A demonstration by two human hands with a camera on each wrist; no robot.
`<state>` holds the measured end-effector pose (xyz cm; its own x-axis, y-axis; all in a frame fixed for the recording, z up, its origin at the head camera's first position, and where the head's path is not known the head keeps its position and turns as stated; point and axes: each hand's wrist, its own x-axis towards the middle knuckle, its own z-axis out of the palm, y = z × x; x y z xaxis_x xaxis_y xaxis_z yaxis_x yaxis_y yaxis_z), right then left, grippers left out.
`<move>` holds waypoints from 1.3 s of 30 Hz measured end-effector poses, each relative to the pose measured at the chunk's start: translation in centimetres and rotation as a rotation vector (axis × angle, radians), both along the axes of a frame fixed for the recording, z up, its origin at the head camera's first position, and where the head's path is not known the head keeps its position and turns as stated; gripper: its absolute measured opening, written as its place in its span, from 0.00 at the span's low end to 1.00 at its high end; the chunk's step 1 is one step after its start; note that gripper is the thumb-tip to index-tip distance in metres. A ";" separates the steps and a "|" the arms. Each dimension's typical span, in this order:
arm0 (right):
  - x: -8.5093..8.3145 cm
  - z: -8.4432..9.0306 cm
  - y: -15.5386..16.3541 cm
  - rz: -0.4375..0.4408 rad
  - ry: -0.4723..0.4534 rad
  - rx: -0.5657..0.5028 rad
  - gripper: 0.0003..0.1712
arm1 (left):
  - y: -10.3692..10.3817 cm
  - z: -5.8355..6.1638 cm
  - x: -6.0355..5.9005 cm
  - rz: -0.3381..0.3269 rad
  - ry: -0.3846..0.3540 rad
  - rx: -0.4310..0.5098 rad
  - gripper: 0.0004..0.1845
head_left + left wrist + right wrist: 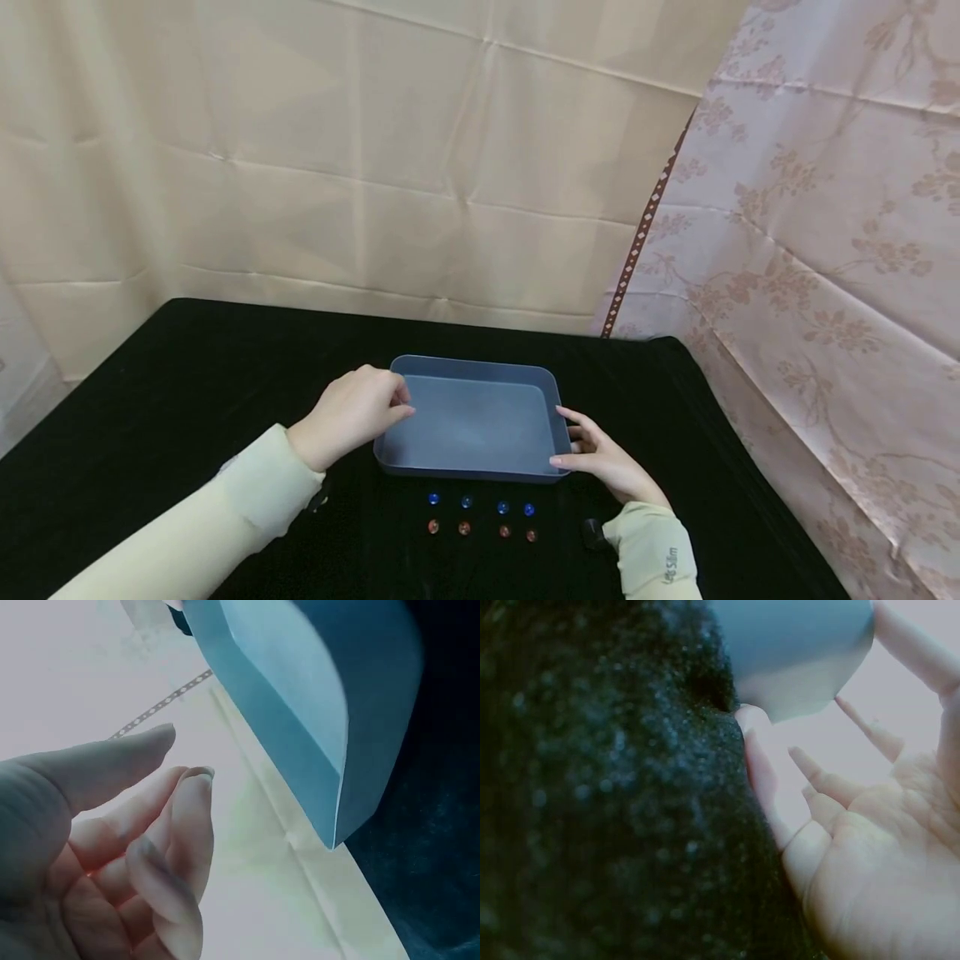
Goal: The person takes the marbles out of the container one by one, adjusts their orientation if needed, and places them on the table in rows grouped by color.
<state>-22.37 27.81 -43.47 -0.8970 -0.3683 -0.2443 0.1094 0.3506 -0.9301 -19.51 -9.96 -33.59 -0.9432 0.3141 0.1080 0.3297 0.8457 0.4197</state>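
Note:
A blue-grey rectangular tray [480, 417] lies on the black cloth. Beside its left wall hovers my left hand [356, 415], fingers loosely bent and holding nothing; the left wrist view shows a gap between that hand [127, 847] and the tray [375, 697]. At the tray's right end, my right hand [611, 462] touches the rim with thumb and index finger, its other fingers along the outside wall. Those fingers look fairly straight in the right wrist view, where the hand [877, 847] spans the tray corner [802, 660].
In front of the tray sit a row of several blue glass marbles [467, 502] and a row of several orange-red marbles [464, 527]. Black cloth [262, 358] covers the table. Behind hangs a cream curtain [300, 167], with a floral pink curtain [825, 250] at the right.

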 end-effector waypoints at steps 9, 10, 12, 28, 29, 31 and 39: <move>0.0 0.1 0.0 0.012 -0.004 -0.003 0.47 | 1.1 0.0 -2.5 0.014 -0.002 0.010 0.06; 0.0 0.1 0.0 0.012 -0.003 -0.004 0.46 | 1.3 0.0 -2.7 0.022 -0.005 0.016 0.06; 0.0 0.1 0.0 0.010 -0.001 -0.004 0.46 | 1.5 0.0 -3.1 0.042 -0.015 0.025 0.06; -0.1 0.1 0.0 0.003 -0.008 0.003 0.46 | 2.0 -1.8 -6.4 0.163 -0.065 0.035 0.07; -0.1 0.1 0.0 0.005 -0.007 0.004 0.46 | 1.9 -1.9 -6.6 0.172 -0.070 0.040 0.06; -0.1 0.1 0.1 0.009 -0.006 0.002 0.46 | 1.8 -2.2 -6.9 0.187 -0.076 0.042 0.06; -0.1 0.0 0.0 0.011 0.000 0.001 0.47 | 1.8 -3.4 -7.6 0.211 -0.076 0.001 0.11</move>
